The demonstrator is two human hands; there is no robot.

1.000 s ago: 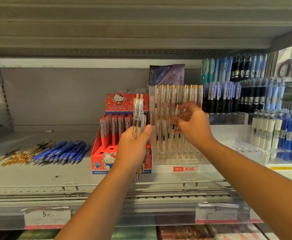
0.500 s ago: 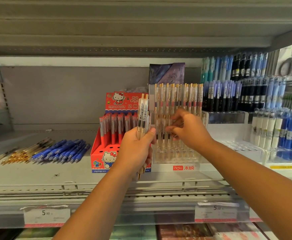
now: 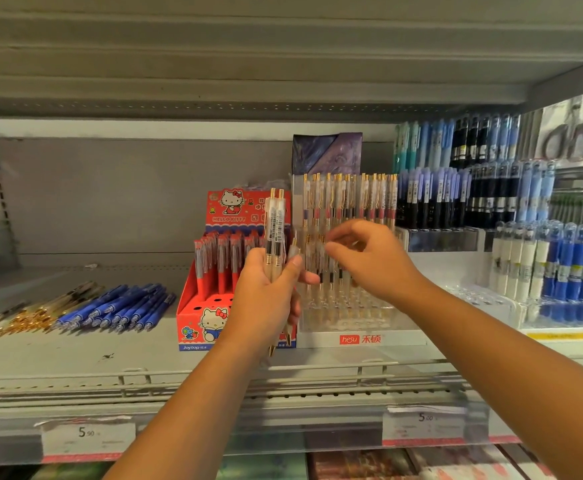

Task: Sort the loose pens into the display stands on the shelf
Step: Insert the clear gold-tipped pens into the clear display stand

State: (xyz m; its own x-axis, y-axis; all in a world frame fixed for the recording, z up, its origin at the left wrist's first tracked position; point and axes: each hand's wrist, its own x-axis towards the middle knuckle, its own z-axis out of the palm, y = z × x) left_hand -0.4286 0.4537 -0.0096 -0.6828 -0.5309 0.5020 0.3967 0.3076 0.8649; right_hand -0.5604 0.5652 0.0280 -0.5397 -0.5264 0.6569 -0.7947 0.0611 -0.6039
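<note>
Clenched round a bundle of gold-tipped pens (image 3: 276, 233), the left hand (image 3: 265, 299) hovers at the clear stand's (image 3: 362, 337) left edge; the right hand (image 3: 373, 261) is before it (grip: cannot tell).

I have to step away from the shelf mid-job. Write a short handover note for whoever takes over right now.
Left hand grips a bunch of clear gold-tipped pens, held upright.
Right hand hovers beside that bunch, in front of the clear stand, and seems to hold nothing.
Done: the stand's back row looks full, with some pens in the row in front.
Left: the held bunch, then the loose gold pens and blue pens lying on the shelf at left.
</note>
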